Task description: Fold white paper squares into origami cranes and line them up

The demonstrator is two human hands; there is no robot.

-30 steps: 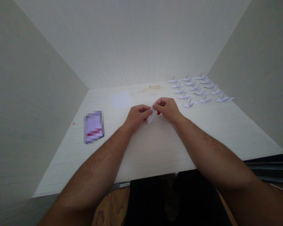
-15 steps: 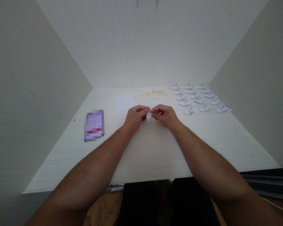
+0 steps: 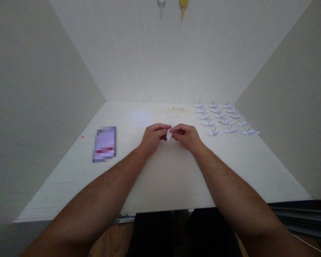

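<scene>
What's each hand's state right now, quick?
Left hand: closed, holding the folded white paper.
Right hand: closed, pinching near the top of the same folded white paper.

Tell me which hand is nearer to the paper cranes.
Right. The right hand is just left of the paper cranes, its fingers at a small folded paper; the left hand is farther left, on that paper's other side.

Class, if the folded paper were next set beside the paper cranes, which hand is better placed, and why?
Probably the right hand: it grips the folded paper and sits nearer the paper cranes. The left hand, also on the paper, is farther from them.
</scene>
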